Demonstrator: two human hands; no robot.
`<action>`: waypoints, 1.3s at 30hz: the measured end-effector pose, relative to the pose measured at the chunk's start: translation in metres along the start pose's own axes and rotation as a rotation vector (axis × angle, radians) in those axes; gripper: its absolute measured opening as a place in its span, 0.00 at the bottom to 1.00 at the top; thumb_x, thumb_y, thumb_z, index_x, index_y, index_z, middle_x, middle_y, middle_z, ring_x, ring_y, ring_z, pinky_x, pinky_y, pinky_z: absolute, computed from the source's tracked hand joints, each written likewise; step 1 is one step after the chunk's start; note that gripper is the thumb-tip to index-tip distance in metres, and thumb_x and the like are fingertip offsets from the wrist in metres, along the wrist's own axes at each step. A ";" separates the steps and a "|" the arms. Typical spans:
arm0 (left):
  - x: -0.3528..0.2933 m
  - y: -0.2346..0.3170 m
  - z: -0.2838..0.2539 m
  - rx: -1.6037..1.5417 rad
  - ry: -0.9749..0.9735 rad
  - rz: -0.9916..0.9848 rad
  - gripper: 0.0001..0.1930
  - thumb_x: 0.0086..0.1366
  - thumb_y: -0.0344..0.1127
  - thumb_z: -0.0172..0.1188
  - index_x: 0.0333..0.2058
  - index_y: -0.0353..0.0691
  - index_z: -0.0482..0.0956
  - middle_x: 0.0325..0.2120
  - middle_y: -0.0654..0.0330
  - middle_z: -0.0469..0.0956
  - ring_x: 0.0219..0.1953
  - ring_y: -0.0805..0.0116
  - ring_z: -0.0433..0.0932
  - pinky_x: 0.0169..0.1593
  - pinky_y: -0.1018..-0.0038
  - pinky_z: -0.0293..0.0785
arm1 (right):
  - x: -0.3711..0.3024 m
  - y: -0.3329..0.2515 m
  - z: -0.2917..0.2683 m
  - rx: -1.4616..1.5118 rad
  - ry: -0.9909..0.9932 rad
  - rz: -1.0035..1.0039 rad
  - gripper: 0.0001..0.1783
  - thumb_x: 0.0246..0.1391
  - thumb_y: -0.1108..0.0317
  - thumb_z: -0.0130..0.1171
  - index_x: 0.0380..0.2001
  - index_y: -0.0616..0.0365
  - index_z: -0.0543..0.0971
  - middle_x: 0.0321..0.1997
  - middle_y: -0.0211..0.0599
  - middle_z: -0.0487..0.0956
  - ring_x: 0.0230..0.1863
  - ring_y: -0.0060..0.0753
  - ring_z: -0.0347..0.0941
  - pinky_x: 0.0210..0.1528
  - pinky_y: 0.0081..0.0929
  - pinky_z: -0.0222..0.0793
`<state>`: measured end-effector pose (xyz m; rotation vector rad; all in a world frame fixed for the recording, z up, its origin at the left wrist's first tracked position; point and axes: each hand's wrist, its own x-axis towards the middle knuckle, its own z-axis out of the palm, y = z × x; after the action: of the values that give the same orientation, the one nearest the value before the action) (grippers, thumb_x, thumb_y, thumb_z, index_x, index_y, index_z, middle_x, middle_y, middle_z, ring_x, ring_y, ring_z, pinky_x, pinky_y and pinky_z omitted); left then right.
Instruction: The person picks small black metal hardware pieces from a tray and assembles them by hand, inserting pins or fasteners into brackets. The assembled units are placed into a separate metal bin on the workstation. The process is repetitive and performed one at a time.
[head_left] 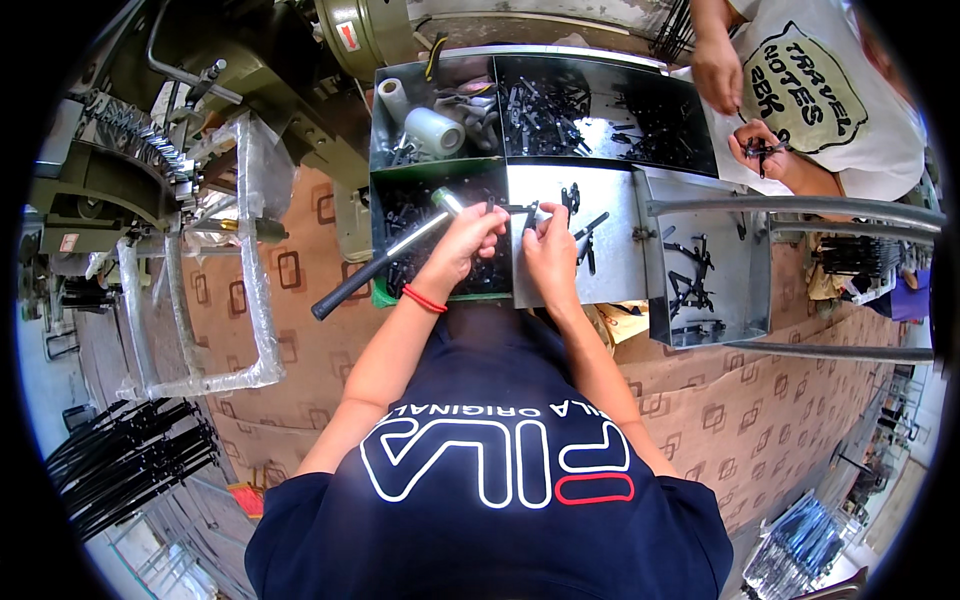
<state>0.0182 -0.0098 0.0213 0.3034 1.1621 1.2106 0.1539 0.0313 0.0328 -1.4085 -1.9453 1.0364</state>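
Both hands are close together over the work table. My left hand (pixel 468 242), with a red cord at the wrist, is closed in a pinch on one end of a small black part (pixel 517 209). My right hand (pixel 551 250) pinches the part's other end, its fingers partly hiding it. Under my left hand is a green-edged bin of black parts (pixel 400 190). A hammer (pixel 375 270) with a black grip lies across that bin, its head end near my left wrist. Beside my right hand, several loose black parts (pixel 592 228) rest on a bare metal plate (pixel 610 280).
Behind are metal trays of black parts (pixel 545 105) and a compartment with white rolls (pixel 434 132). A grey tray (pixel 735 305) with black linkages stands right, beside metal rails (pixel 800 205). A co-worker (pixel 850 90) handles black parts at far right. Green machinery (pixel 110 180) stands left.
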 end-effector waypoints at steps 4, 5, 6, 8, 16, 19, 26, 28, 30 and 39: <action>-0.004 -0.004 0.007 0.040 -0.020 -0.004 0.07 0.59 0.35 0.52 0.32 0.39 0.70 0.20 0.69 0.66 0.15 0.86 0.57 0.16 0.89 0.52 | 0.005 0.008 -0.004 0.144 -0.026 0.097 0.18 0.42 0.74 0.49 0.41 0.66 0.67 0.18 0.44 0.72 0.22 0.42 0.71 0.28 0.35 0.65; -0.004 -0.004 0.010 0.035 -0.037 0.030 0.08 0.59 0.36 0.53 0.34 0.38 0.70 0.20 0.69 0.65 0.15 0.86 0.57 0.16 0.89 0.52 | 0.004 0.008 -0.006 0.144 -0.026 0.104 0.18 0.42 0.74 0.49 0.41 0.66 0.68 0.18 0.44 0.72 0.22 0.42 0.70 0.28 0.34 0.65; -0.005 -0.003 0.013 0.030 -0.054 0.065 0.09 0.59 0.37 0.53 0.36 0.38 0.70 0.20 0.69 0.65 0.15 0.86 0.57 0.17 0.89 0.52 | 0.005 0.013 -0.003 0.152 -0.003 0.034 0.18 0.42 0.76 0.50 0.41 0.64 0.71 0.15 0.31 0.69 0.16 0.19 0.66 0.19 0.19 0.63; -0.004 -0.003 0.016 0.035 -0.081 0.122 0.14 0.60 0.39 0.53 0.40 0.37 0.70 0.21 0.70 0.65 0.16 0.86 0.57 0.18 0.89 0.53 | 0.000 0.009 -0.005 0.167 -0.033 0.024 0.18 0.42 0.76 0.50 0.42 0.64 0.71 0.15 0.30 0.69 0.16 0.19 0.65 0.19 0.19 0.62; -0.004 0.008 0.014 0.033 -0.161 0.144 0.14 0.58 0.42 0.55 0.36 0.37 0.73 0.20 0.72 0.65 0.16 0.86 0.57 0.18 0.88 0.52 | -0.012 -0.022 -0.021 0.259 -0.120 -0.127 0.17 0.43 0.80 0.50 0.40 0.62 0.65 0.22 0.36 0.70 0.22 0.27 0.68 0.26 0.24 0.64; -0.002 0.008 0.013 0.030 -0.167 0.154 0.12 0.59 0.41 0.54 0.34 0.38 0.73 0.19 0.72 0.64 0.16 0.86 0.56 0.19 0.88 0.52 | -0.012 -0.022 -0.019 0.370 -0.105 -0.172 0.15 0.44 0.82 0.47 0.39 0.62 0.66 0.24 0.40 0.72 0.25 0.30 0.72 0.29 0.25 0.67; -0.003 0.012 0.007 0.063 -0.144 0.171 0.11 0.60 0.40 0.52 0.33 0.37 0.72 0.20 0.71 0.64 0.16 0.87 0.56 0.18 0.88 0.52 | -0.011 -0.015 -0.024 0.668 -0.043 -0.051 0.10 0.47 0.82 0.45 0.36 0.64 0.68 0.28 0.37 0.74 0.30 0.25 0.74 0.32 0.21 0.69; -0.004 0.012 0.007 0.075 -0.112 0.118 0.12 0.61 0.41 0.51 0.32 0.37 0.72 0.19 0.71 0.64 0.15 0.87 0.55 0.17 0.88 0.52 | -0.007 -0.010 -0.026 0.749 -0.067 -0.059 0.09 0.49 0.81 0.46 0.36 0.64 0.68 0.27 0.33 0.71 0.32 0.27 0.74 0.34 0.20 0.70; -0.006 0.011 0.009 0.074 -0.091 0.022 0.12 0.62 0.41 0.49 0.32 0.37 0.72 0.18 0.72 0.63 0.15 0.87 0.55 0.17 0.88 0.51 | -0.004 -0.009 -0.029 0.819 -0.073 -0.061 0.08 0.50 0.80 0.47 0.36 0.64 0.68 0.27 0.32 0.70 0.32 0.27 0.74 0.35 0.20 0.70; -0.014 0.013 0.027 0.193 -0.188 0.084 0.12 0.63 0.40 0.47 0.25 0.39 0.69 0.15 0.73 0.61 0.14 0.86 0.53 0.17 0.86 0.48 | -0.006 -0.010 -0.033 0.815 -0.169 -0.114 0.06 0.48 0.83 0.46 0.31 0.64 0.70 0.29 0.33 0.72 0.30 0.24 0.72 0.37 0.19 0.68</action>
<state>0.0348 -0.0068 0.0499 0.6046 1.1119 1.1183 0.1756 0.0336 0.0598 -0.7591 -1.3988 1.6698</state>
